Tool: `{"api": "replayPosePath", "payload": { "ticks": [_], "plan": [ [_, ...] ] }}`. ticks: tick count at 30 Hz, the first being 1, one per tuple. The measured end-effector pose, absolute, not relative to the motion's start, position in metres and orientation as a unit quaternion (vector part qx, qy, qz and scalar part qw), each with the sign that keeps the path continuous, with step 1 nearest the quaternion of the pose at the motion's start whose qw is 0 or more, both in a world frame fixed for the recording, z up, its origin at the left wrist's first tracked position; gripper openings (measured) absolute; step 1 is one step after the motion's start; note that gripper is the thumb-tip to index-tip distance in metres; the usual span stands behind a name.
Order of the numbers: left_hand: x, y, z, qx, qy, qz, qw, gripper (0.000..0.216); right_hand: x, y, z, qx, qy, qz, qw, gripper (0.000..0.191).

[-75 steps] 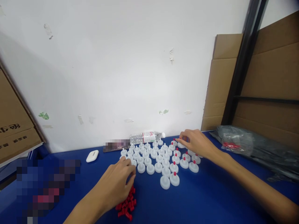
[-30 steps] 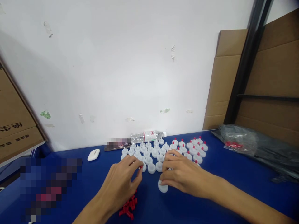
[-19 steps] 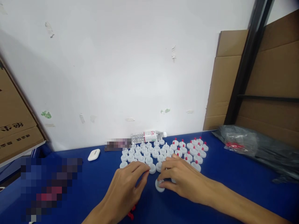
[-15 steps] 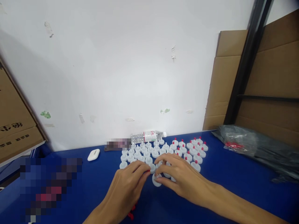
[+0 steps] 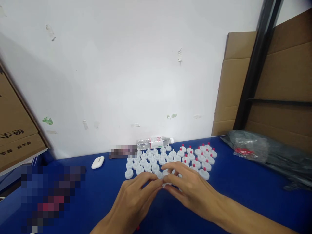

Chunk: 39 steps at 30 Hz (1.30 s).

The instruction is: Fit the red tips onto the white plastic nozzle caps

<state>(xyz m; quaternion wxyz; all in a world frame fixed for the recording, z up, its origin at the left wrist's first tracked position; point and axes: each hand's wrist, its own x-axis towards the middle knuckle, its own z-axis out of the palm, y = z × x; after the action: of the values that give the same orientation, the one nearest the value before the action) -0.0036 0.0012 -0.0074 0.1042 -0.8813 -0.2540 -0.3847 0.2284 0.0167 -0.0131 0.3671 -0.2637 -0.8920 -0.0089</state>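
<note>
My left hand (image 5: 137,195) is closed in a pinch, its fingertips meeting those of my right hand. The small red tip cap seen in its pinch earlier is now hidden by the fingers. My right hand (image 5: 191,183) curls its thumb and fingers around a white nozzle lid, mostly covered by the fingers. Just beyond the hands stand several rows of white lids (image 5: 153,161) with bare nozzles. To their right, several white lids with red tips (image 5: 206,165) stand grouped. A bit of red (image 5: 138,228) shows below my left hand.
A clear water bottle (image 5: 156,142) lies by the wall behind the lids. A white case (image 5: 97,162) rests on the blue table (image 5: 102,185) at left. A plastic bag with red pieces (image 5: 251,150) lies at right, near cardboard (image 5: 232,84). A carton (image 5: 17,123) stands far left.
My left hand has moved right and its fingertips now meet the lid at my right hand. The red tip cap has gone out of sight, and the lid is more covered.
</note>
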Motion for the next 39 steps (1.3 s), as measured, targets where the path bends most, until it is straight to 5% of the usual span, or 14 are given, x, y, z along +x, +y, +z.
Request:
{"api": "replayPosePath", "payload": {
  "ticks": [12,20,26,31,39],
  "plan": [
    [0.002,-0.003,-0.015,-0.873,-0.273,-0.4,0.054,0.019,0.229,0.021,-0.011,-0.206,-0.895,-0.009,0.395,0.009],
    [0.01,-0.01,0.005,-0.755,-0.348,-0.475,-0.289,0.015,0.233,0.02,-0.004,-0.149,-0.871,-0.082,0.462,0.01],
    [0.004,-0.014,-0.001,-0.686,-0.369,-0.418,-0.467,0.071,0.232,0.011,0.005,-0.108,-0.858,-0.138,0.482,0.01],
    [0.004,-0.018,0.003,-0.688,-0.302,-0.343,-0.564,0.055,0.225,0.002,0.006,-0.074,-0.868,-0.099,0.481,0.015],
    [0.016,-0.019,0.013,-0.714,-0.31,-0.322,-0.539,0.032,0.226,0.002,0.005,-0.079,-0.883,-0.11,0.449,0.011]
  ]
}}
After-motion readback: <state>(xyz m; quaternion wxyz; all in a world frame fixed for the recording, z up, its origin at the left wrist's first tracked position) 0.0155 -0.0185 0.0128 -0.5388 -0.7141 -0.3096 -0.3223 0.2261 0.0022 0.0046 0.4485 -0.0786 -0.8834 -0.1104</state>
